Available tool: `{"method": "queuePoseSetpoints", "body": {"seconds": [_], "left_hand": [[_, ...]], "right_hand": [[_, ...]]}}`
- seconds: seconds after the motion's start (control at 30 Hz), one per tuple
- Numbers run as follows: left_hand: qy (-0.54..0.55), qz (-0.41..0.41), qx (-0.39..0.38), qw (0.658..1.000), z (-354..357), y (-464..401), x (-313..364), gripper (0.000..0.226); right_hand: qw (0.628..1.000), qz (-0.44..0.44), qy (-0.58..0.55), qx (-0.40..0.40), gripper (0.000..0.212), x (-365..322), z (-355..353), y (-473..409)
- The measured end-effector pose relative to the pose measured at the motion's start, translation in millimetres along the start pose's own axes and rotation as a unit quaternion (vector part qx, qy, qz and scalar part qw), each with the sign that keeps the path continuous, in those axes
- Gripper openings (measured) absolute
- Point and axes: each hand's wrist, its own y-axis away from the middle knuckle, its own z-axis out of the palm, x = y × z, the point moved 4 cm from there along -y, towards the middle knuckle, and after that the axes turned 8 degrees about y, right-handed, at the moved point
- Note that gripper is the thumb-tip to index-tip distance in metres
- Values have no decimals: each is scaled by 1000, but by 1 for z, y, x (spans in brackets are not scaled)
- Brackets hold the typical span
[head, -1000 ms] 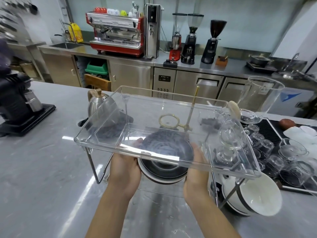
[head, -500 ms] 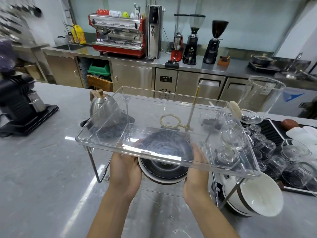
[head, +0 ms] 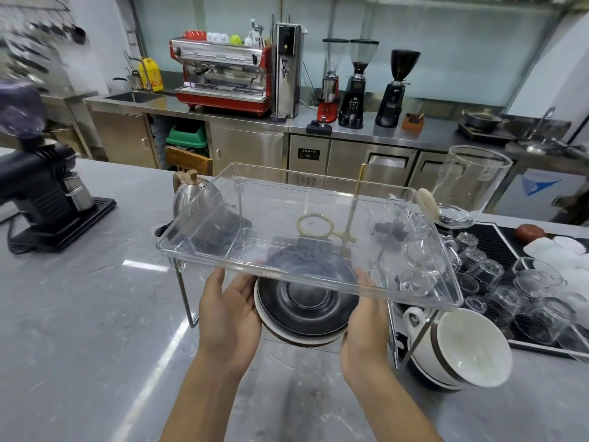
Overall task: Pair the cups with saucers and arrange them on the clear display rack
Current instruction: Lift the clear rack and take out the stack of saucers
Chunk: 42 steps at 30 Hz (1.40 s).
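A clear display rack (head: 197, 250) on thin metal legs stands on the grey counter in front of me. Under its top shelf I hold a stack of saucers (head: 306, 311), dark on top with white rims below. My left hand (head: 229, 311) grips the stack's left edge and my right hand (head: 366, 317) grips its right edge. The far part of the stack shows only through the clear shelf. Stacked white cups (head: 462, 349) with dark bands lie tilted on the counter at the rack's right leg.
A steel kettle (head: 194, 196) and a brass dripper stand (head: 350, 224) sit behind the rack. Several glass cups (head: 510, 288) crowd a black mat on the right, with a tall glass jug (head: 468, 183) behind. A black grinder (head: 41, 193) stands at left.
Both hands and the saucer stack stay in the same place under the shelf. Only my viewpoint has shifted slightly.
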Motion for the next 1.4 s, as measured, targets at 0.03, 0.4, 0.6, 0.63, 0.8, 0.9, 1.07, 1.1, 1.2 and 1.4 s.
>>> {"method": "queuePoseSetpoints", "body": {"seconds": [0.03,0.4,0.6,0.63,0.8,0.9,1.07,1.1,1.2,1.4], "left_hand": [[0,-1,-3,1000,0,3,0,63],[-6,-1,15,1000,-12,49,5,65],[-11,7,9,1000,-27,75,6,64],[-14,7,9,1000,-30,79,5,64],[-13,1,14,1000,-42,103,-1,63],[-9,-1,21,1000,-50,117,-5,64],[-9,-11,26,1000,-60,137,-14,63],[-13,-14,28,999,-62,141,-16,62],[-17,-24,38,999,-68,150,-24,61],[-32,-55,54,996,-83,164,-42,59]], "right_hand": [[1000,-5,-6,2,37,-1,-1,3],[1000,-13,-10,10,38,5,-12,42],[1000,-26,-13,8,33,11,-20,66],[1000,-25,-15,7,31,12,-22,71],[999,-23,-20,8,30,18,-34,93],[1000,-19,-20,4,30,23,-42,105],[999,8,-30,-17,30,34,-53,122],[999,9,-31,-19,30,37,-55,125],[999,18,-31,-13,32,47,-64,135],[999,44,-7,-10,36,65,-88,151]]}}
